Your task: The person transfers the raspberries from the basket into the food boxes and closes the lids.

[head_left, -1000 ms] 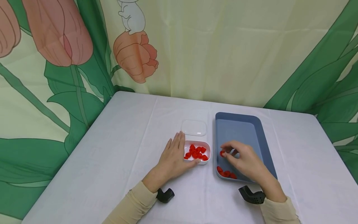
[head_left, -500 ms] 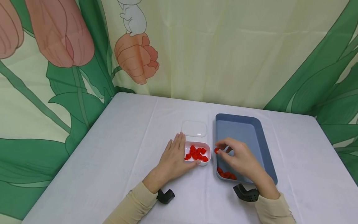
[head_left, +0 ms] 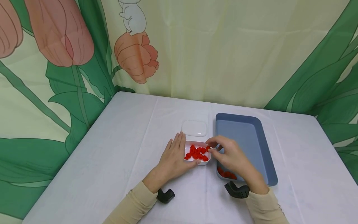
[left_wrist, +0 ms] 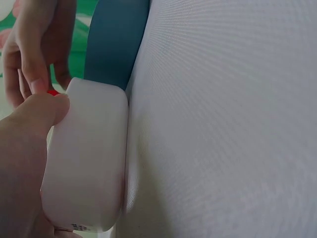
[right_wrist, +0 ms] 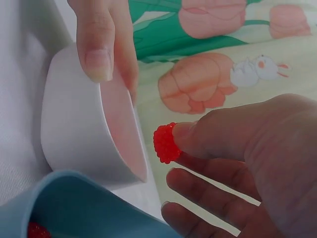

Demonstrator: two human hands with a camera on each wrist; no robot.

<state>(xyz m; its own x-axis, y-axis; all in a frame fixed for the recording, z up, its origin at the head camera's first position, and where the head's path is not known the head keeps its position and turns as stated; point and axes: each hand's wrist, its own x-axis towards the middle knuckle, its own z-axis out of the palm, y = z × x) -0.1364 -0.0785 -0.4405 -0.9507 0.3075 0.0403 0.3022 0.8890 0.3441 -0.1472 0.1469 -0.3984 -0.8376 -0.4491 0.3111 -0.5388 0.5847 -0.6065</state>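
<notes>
My left hand (head_left: 173,157) lies with straight fingers along the left side of a small white box (left_wrist: 89,153), its thumb on the near rim. Several red raspberries (head_left: 195,154) sit in the box. Over the box's right rim, my right hand (head_left: 230,154) pinches one raspberry (right_wrist: 166,143) between thumb and index finger. In the right wrist view the other fingers are spread loosely below it. Beneath and beside the right hand stands a blue-grey tray (head_left: 267,155), with several raspberries (head_left: 227,174) gathered in its near left corner.
A clear lid (head_left: 194,128) lies behind the box on the white-covered table (head_left: 134,124). Close to the box's right side runs the tray's raised wall. A printed curtain (head_left: 212,56) hangs behind the table.
My right hand has moved left from above the tray to the box's right rim, carrying the pinched raspberry. The left hand and the box have stayed in place.
</notes>
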